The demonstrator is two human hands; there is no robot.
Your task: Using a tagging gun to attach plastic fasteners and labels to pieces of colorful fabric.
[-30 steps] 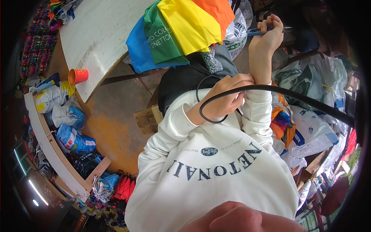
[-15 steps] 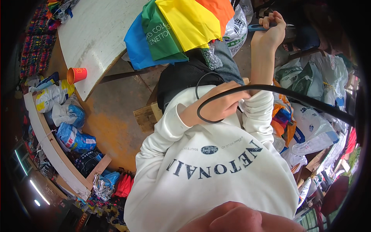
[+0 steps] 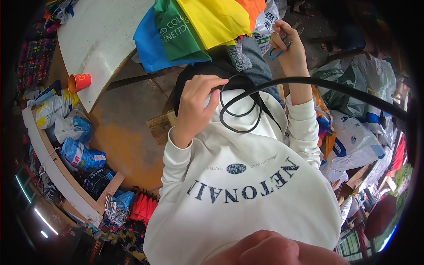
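My left hand is raised over my lap, its fingers stretched and the thumb apart. Its fingertips are beside a looped black cable; whether they touch it I cannot tell. Farther out on the right, my right hand is closed around blue-handled scissors, whose blades are mostly hidden. Beyond my left hand, an umbrella canopy with blue, green, yellow and orange panels hangs over my knees and the table edge. Black cloth covers part of my lap.
A white table stands at the far left, with an orange-red paper cup at its corner. Stuffed plastic bags crowd the right side. More bags lie along a pale board on the left. A wooden stool is beside me.
My left hand has drawn left, away from my right wrist, and its fingers have spread. My right hand has come slightly nearer and turned, with the scissors swinging downward.
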